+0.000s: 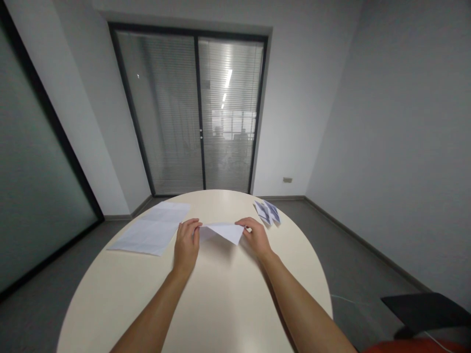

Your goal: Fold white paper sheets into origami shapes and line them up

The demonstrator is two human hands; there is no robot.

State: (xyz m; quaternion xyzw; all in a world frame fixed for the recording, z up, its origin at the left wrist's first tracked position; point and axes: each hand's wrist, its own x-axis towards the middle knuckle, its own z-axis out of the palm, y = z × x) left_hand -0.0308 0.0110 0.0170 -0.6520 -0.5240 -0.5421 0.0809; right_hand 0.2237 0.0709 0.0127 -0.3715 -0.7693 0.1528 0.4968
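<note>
White folded paper point(227, 231), angular, ends pinched by left hand point(187, 247), right hand point(258, 239); smooth round cream table point(217, 304).

A round, cream table point(213, 314) stands on a dark gray floor point(331, 240). Behind the table is black-framed glass point(172, 122) with thin blinds point(235, 162), where bright light strips point(228, 78) show. A pale wall point(405, 147) is right of the table, and cloudy glass point(29, 171) is left of it.

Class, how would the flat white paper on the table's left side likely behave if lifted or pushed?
The flat white paper would probably flop if lifted by one corner, being broad and thin. It is likely light, as it barely rises above the table. Pushed, it may slide, since the tabletop looks smooth.
</note>
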